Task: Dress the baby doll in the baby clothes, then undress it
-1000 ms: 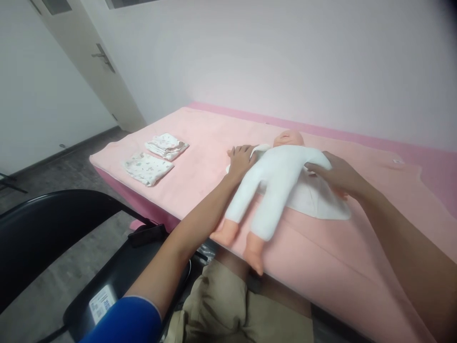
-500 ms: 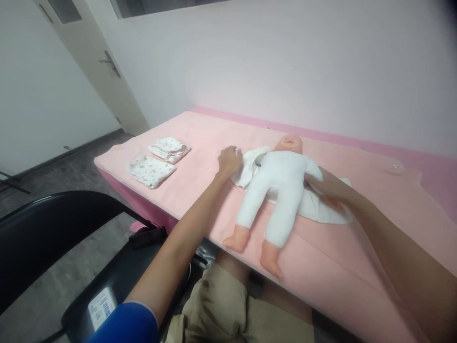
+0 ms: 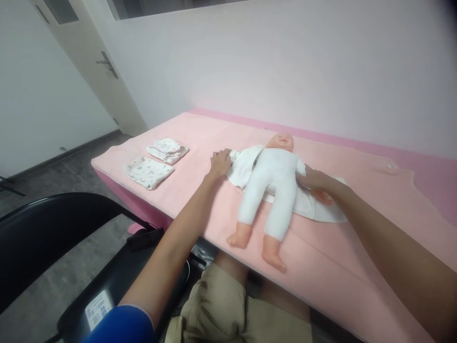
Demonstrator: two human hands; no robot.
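Observation:
A baby doll [image 3: 273,169] with a white cloth body and flesh-coloured head and feet lies on its back, feet towards me. A white baby shirt [image 3: 243,169] is spread partly beneath it, its sleeve on the left reaching out from the doll's shoulder. My left hand [image 3: 220,163] is closed at the end of that sleeve; whether the doll's hand is inside its fingers is hidden. On the other side, my right hand [image 3: 311,177] is closed around the doll's upper arm, with the doll's bare hand [image 3: 323,196] showing below my wrist.
Two folded, printed baby garments, one nearer [image 3: 150,172] and one farther [image 3: 167,150], lie to the left on the pink padded table [image 3: 200,205]. A black chair [image 3: 107,267] holding a white labelled packet [image 3: 98,307] stands at my left. A wall rises behind the table.
My left hand has drawn slightly left, and the shirt's sleeve now lies stretched out flatter from the doll's shoulder. The doll's head and torso have shifted a little to the left.

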